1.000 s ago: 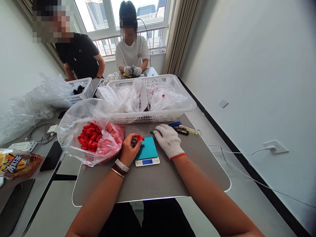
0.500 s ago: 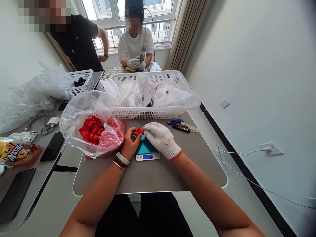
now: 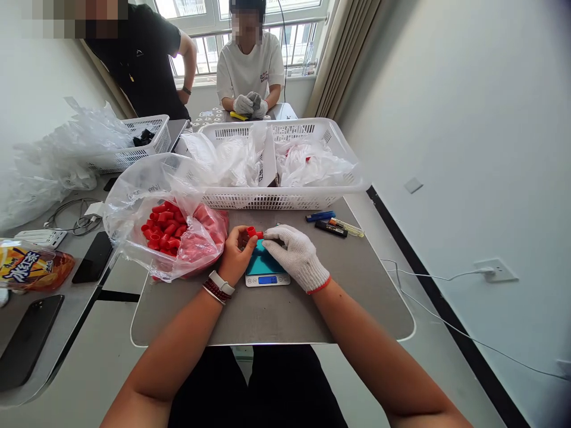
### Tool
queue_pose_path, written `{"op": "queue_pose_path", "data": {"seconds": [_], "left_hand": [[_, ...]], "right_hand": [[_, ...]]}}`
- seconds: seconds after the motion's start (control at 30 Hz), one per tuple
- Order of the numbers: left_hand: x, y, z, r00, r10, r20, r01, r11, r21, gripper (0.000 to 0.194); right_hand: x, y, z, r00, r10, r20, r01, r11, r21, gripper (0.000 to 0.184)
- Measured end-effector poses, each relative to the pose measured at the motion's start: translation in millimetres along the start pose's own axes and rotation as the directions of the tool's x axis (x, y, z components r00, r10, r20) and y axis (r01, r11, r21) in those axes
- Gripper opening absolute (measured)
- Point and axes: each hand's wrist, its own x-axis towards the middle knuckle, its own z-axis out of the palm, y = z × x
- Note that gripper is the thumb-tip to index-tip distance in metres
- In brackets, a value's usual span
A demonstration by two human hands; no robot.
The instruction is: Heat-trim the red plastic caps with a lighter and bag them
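My left hand (image 3: 235,254), bare with a white watch band and dark bracelets, pinches a short red plastic cap (image 3: 252,232) between its fingers. My right hand (image 3: 297,258), in a white knit glove with a red cuff, has its fingertips against the cap's right end. Both hands are just above a small digital scale (image 3: 266,280) with a teal pad. Left of my left hand, a clear plastic bag (image 3: 134,205) lies open, full of similar red caps (image 3: 163,224).
A white plastic basket (image 3: 285,201) of crumpled bags stands beyond the hands, with several pens (image 3: 332,226) at its near right. A co-worker's gloved hands (image 3: 252,104) work across the table. Another person (image 3: 138,53) stands at the back left. Phones (image 3: 93,257) lie on the left table.
My gloved right hand has moved left from beside the scale to the red cap. The whole scene sits higher in view as my head tilts down.
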Motion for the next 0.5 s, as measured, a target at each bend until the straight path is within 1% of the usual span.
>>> {"op": "queue_pose_path", "data": {"seconds": [0.1, 0.23, 0.33, 0.4, 0.5], "left_hand": [[0.1, 1.6, 0.7, 0.999, -0.043, 0.021, 0.044, 0.998, -0.052, 0.046], [-1.0, 5.6, 0.3, 0.99, -0.104, 0.094, 0.111, 0.991, -0.072, 0.05], [-2.1, 7.7, -0.1, 0.984, -0.132, 0.119, 0.143, 0.985, -0.091, 0.052], [-2.8, 8.6, -0.3, 0.984, -0.13, 0.122, 0.143, 0.984, -0.108, 0.051], [-4.0, 10.2, -0.4, 0.992, -0.076, 0.105, 0.088, 0.99, -0.112, 0.046]], "right_hand": [[-1.1, -0.3, 2.0, 0.999, -0.028, -0.016, 0.029, 0.999, 0.025, 0.009], [-1.9, -1.6, 2.4, 0.996, -0.079, -0.034, 0.082, 0.994, 0.073, 0.01], [-2.0, -1.7, 1.1, 0.994, -0.1, -0.034, 0.102, 0.991, 0.083, 0.01], [-2.1, -1.5, -0.2, 0.995, -0.095, -0.022, 0.096, 0.993, 0.073, 0.01], [-2.9, -1.8, -2.1, 0.998, -0.055, 0.013, 0.054, 0.996, 0.073, 0.011]]}}
